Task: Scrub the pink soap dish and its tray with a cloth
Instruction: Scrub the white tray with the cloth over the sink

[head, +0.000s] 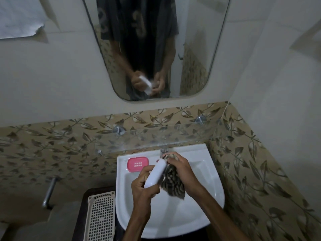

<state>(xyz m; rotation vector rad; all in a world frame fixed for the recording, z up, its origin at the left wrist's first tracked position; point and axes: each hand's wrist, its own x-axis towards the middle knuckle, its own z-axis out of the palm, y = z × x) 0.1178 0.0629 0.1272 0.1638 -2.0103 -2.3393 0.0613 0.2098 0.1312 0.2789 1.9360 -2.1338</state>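
My left hand (141,186) grips a white oval tray (156,173) and holds it tilted on edge over the white sink (205,180). My right hand (180,168) grips a striped brown cloth (172,180) and holds it against the tray's inner side; the cloth hangs down into the basin. The pink soap dish (137,164), with a grid of small holes, lies flat on the sink's back left ledge, apart from both hands.
A metal tap (164,151) stands at the back of the sink, just behind my right hand. A glass shelf (156,136) runs above it, under a wall mirror (156,49). A cream perforated basket (100,216) sits left of the sink.
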